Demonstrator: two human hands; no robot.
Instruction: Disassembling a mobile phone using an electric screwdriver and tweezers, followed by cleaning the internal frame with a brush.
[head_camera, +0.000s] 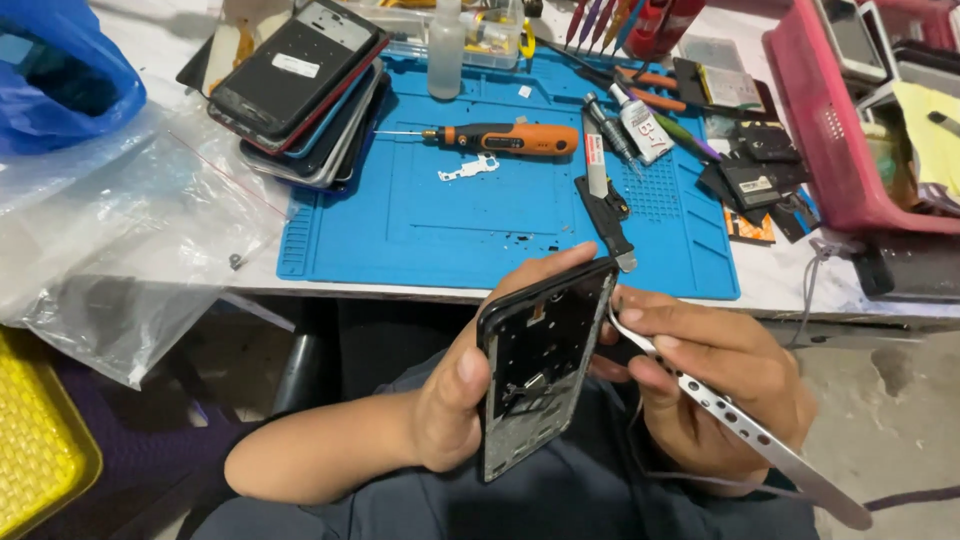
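Observation:
My left hand (462, 392) grips an opened black phone frame (540, 368), held upright over my lap, its inner side facing me. My right hand (715, 372) holds silver metal tweezers (740, 425) whose curved tip touches the frame's right edge near the top. Both hands are below the front edge of the table.
A blue repair mat (450, 215) carries an orange electric screwdriver (505, 138), a small white bracket (468, 168), a glue tube (640, 122) and a black tool (605, 215). A stack of phones (300, 90) lies at the mat's left, clear plastic bags (120, 220) further left, a pink basket (850, 120) right.

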